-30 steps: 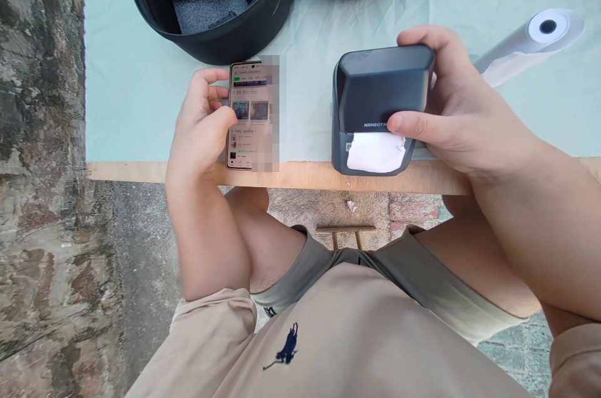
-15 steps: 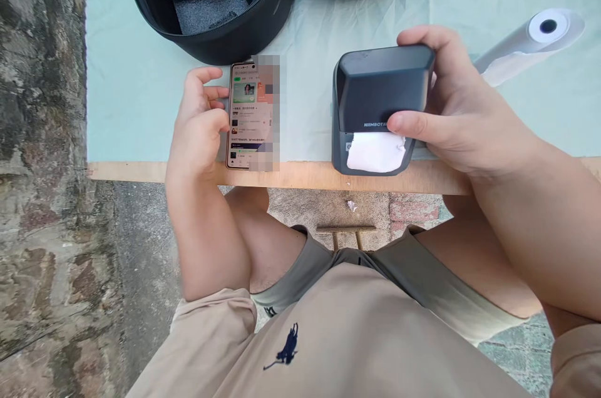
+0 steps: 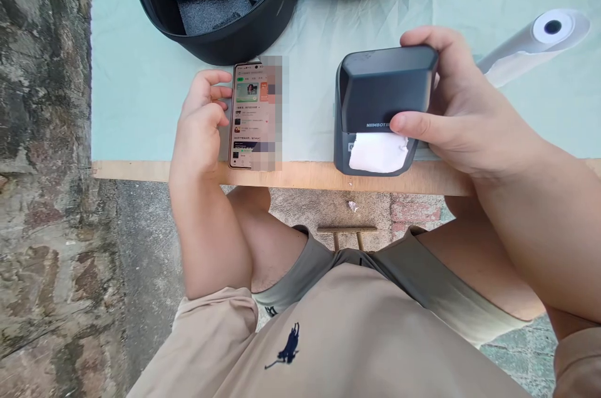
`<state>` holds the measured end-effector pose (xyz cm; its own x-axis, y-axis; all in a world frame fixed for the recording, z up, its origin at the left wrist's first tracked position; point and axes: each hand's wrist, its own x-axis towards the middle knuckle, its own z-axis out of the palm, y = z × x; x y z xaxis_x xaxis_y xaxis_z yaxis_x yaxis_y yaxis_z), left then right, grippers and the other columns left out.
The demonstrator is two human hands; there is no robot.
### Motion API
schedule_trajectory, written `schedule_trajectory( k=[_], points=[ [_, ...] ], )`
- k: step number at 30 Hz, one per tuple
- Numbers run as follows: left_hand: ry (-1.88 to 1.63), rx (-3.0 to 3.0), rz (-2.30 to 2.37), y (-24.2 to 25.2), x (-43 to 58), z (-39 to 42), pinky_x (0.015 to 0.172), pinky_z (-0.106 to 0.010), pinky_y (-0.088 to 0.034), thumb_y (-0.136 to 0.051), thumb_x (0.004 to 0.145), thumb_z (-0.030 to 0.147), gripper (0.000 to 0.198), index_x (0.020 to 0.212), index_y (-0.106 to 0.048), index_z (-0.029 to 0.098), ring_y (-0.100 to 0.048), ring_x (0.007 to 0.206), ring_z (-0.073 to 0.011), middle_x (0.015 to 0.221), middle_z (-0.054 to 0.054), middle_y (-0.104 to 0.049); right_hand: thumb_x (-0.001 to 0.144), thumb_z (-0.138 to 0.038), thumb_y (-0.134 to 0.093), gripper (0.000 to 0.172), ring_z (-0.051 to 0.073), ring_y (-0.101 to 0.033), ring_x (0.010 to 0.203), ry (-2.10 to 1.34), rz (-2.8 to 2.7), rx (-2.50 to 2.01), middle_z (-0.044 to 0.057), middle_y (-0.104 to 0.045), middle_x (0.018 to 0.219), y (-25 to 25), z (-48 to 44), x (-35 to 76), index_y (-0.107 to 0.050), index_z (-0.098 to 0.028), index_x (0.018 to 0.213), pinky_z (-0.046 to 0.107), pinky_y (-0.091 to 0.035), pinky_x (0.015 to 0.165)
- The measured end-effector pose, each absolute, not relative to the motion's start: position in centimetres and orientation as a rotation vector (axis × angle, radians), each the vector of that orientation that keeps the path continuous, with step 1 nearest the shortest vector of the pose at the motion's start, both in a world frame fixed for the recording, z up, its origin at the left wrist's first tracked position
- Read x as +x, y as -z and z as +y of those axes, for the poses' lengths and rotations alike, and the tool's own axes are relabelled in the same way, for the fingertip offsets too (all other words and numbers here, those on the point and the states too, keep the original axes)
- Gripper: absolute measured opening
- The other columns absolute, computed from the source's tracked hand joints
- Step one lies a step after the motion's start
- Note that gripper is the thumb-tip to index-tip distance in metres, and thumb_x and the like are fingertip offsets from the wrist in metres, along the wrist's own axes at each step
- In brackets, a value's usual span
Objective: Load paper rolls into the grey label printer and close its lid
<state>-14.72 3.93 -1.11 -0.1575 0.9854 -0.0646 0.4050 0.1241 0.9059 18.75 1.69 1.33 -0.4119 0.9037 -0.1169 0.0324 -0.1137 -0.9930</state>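
My right hand (image 3: 453,97) grips a dark label printer (image 3: 387,88) marked NIIMBOT, with the thumb on its front and the fingers round its upper right side. A white paper piece (image 3: 378,153) with a torn right edge sticks out of the printer's front. To the left, a phone (image 3: 246,116) lies face up on the cloth, its screen lit and its right part blurred out. My left hand (image 3: 201,119) rests beside the phone's left edge, holding nothing, its fingers loosely bent and apart. Its fingertips are at or very near that edge; contact is unclear.
An open black zip case (image 3: 244,35) with grey foam and a strap stands at the back. A white paper roll (image 3: 535,41) lies partly unrolled at the right. The table's wooden front edge (image 3: 300,176) runs above my knees. A paper scrap (image 3: 352,206) is on the ground.
My left thumb has drawn slightly back from the phone's edge. The whole view has shifted a little; the right hand still holds the label printer the same way.
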Motion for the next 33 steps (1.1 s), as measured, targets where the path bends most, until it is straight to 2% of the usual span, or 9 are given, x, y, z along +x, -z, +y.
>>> schedule_trajectory(
  k=[7, 14, 19, 28, 33],
  points=[
    [-1.038, 1.347, 1.592, 1.06, -14.52, 4.06, 0.119, -0.062, -0.028, -0.055, 0.066, 0.011, 0.039, 0.103, -0.062, 0.022, -0.052, 0.09, -0.0215, 0.094, -0.006, -0.056, 0.076, -0.042, -0.082, 0.071, 0.012, -0.06, 0.109, -1.604, -1.468, -1.082, -0.002, -0.054, 0.113, -1.26, 1.71, 18.64, -0.041, -0.038, 0.133, 0.019, -0.064, 0.071],
    [-1.036, 1.359, 1.598, 0.92, -14.36, 3.98, 0.119, -0.063, -0.028, -0.052, 0.057, 0.006, 0.05, 0.104, -0.063, 0.02, -0.055, 0.096, -0.0229, 0.098, -0.007, -0.061, 0.076, -0.041, -0.082, 0.069, 0.009, -0.06, 0.107, -1.608, -1.457, -1.073, -0.004, -0.054, 0.112, -1.35, 1.69, 18.69, -0.042, -0.039, 0.132, 0.016, -0.063, 0.071],
    [-1.032, 1.369, 1.604, 0.92, -14.4, 4.07, 0.118, -0.068, -0.025, -0.049, 0.051, 0.006, 0.056, 0.103, -0.065, 0.019, -0.054, 0.088, -0.0216, 0.098, -0.007, -0.063, 0.076, -0.041, -0.082, 0.068, 0.01, -0.06, 0.107, -1.609, -1.456, -1.072, -0.003, -0.053, 0.112, -1.32, 1.69, 18.73, -0.043, -0.04, 0.131, 0.016, -0.064, 0.07],
    [-1.004, 1.433, 1.617, 0.74, -14.26, 3.9, 0.116, -0.07, -0.028, -0.048, 0.053, 0.007, 0.055, 0.104, -0.065, 0.017, -0.056, 0.082, -0.0196, 0.096, -0.007, -0.061, 0.075, -0.042, -0.082, 0.069, 0.01, -0.06, 0.106, -1.608, -1.453, -1.078, -0.003, -0.053, 0.112, -1.44, 1.66, 18.62, -0.043, -0.039, 0.132, 0.017, -0.063, 0.071],
    [-0.959, 1.448, 1.674, 0.69, -14.43, 4.0, 0.113, -0.063, -0.036, -0.048, 0.05, 0.008, 0.059, 0.104, -0.068, 0.019, -0.057, 0.09, -0.022, 0.1, -0.006, -0.064, 0.075, -0.045, -0.082, 0.069, 0.011, -0.06, 0.108, -1.601, -1.469, -1.092, -0.003, -0.053, 0.113, -1.51, 1.68, 18.59, -0.042, -0.039, 0.131, 0.019, -0.064, 0.071]
  ],
)
